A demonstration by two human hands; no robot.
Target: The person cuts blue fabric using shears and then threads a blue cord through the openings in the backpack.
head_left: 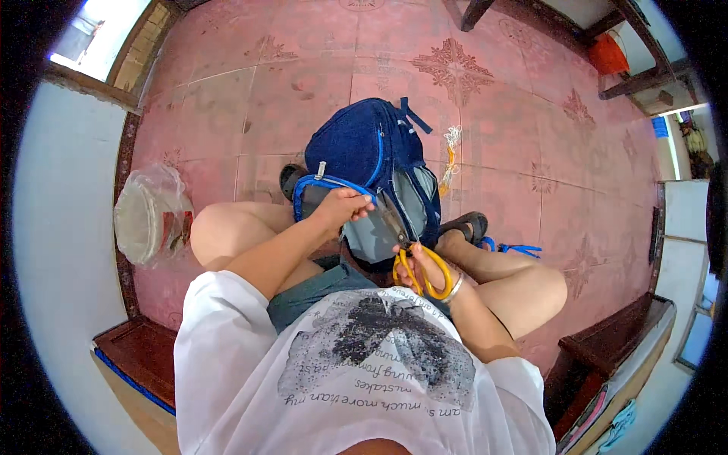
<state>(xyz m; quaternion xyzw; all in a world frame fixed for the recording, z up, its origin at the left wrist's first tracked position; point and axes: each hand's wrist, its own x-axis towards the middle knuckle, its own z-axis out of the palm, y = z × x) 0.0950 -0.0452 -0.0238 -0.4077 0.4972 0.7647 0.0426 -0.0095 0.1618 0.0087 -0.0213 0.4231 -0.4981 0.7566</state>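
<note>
The left hand (346, 208) pinches one blue strip (343, 183) of one backpack (341, 140); the right hand (426, 271) holds one pair of scissors (395, 226) by two yellow handles (437, 294).

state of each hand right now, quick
Left hand: closed, pinching the blue trim on the backpack.
Right hand: closed around the handles of the yellow-handled scissors.

We see a pink tiled floor (500, 201) bearing a backpack (345, 144), string (453, 144), blue straps (522, 249) and a white bucket (140, 220).
</note>
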